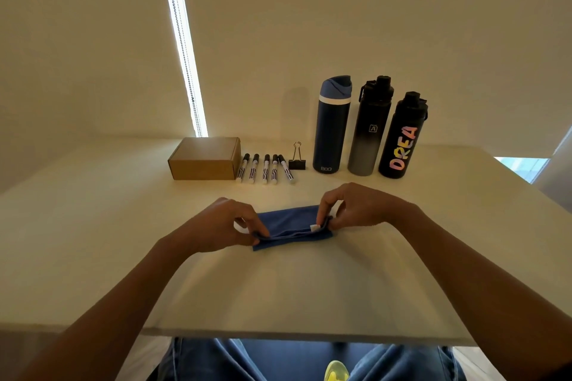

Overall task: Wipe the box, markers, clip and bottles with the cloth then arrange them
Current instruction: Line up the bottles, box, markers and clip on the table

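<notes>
Nearest the viewer, below the edge of the pale surface (278, 294), the person's blue jeans (198, 359) show, with a bit of yellow shoe (336, 373) between the legs. Both bare forearms reach forward over the surface to a folded blue cloth (291, 223) lying flat at mid-depth. The left hand (223, 226) has its grip closed on the cloth's left end, thumb and fingertips pinching the near folded edge. The right hand (356, 206) pinches the right end in the same way, its grip narrow, fingers curled down onto the fold just beside a small white tag (314, 227).

Farther off, a row of things stands along the far part of the surface, near the wall. At the left is a brown cardboard box (205, 159), closed. Just to its right lie five markers (265, 168), side by side with black caps pointing away. Next comes a black binder clip (297, 161), its wire handles upright. Right of it stand three bottles, close together: a dark blue bottle (332, 130) with a lighter blue lid, a black-to-grey bottle (370, 130), and a black bottle (402, 139) with colourful lettering.

Behind, a bright strip of light with a bead chain (182, 49) runs down between window blinds.
</notes>
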The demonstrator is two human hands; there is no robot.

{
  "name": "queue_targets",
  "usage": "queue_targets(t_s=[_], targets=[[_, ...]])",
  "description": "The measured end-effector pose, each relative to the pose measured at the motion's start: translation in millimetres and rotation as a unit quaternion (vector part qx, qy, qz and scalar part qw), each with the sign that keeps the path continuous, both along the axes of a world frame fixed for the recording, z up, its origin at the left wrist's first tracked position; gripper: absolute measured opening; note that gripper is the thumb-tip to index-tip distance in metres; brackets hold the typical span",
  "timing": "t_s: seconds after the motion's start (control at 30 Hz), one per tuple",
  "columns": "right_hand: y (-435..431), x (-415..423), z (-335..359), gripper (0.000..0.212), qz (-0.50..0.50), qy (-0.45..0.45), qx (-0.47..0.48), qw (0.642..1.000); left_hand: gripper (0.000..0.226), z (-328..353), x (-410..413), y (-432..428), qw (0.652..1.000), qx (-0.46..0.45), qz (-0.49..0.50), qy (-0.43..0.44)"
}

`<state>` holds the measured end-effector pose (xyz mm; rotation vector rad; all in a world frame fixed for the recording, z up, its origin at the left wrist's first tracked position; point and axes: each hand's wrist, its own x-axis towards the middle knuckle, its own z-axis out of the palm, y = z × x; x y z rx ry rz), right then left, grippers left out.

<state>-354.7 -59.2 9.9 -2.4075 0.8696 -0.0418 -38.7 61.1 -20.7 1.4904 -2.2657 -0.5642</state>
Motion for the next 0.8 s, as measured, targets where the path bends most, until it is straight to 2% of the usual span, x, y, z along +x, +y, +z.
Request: queue_targets(t_s=[0.1,0.17,0.23,0.4,0.5,0.57,0.8], targets=[[1.2,-0.4,6.4,0.021,0.013,0.011,-0.015,1.0,0.025,4.3,-2.3,2.0,1.0,0.003,-0.012,-0.011],[2.2,0.8,7.3,0.022,0.024,0.065,-0.02,0.997,0.024,3.2,-2.4,3.3,0.997,0.036,-0.028,-0.056],[4.0,2.8,7.5,0.02,0.019,0.088,-0.027,0.996,0.025,-0.1,-1.6,2.5,0.996,0.055,-0.028,-0.059],[9.6,19.2,9.7,0.014,0.013,-0.065,-0.097,0.993,0.031,-3.0,-4.6,-4.5,0.999,0.002,0.034,0.02],[14.7,37.2,-2.6,0.017,0.04,-0.084,-0.131,0.987,0.017,-5.6,-9.2,-16.9,0.996,-0.044,0.077,0.034],[14.9,47.6,-12.5,0.019,0.038,-0.09,-0.135,0.986,0.018,-6.2,-12.1,-28.3,0.992,-0.071,0.103,0.034],[-19.3,72.5,-39.1,0.018,-0.153,-0.147,-0.164,0.963,0.019,-25.6,-10.6,-56.6,0.975,-0.145,0.162,0.036]])
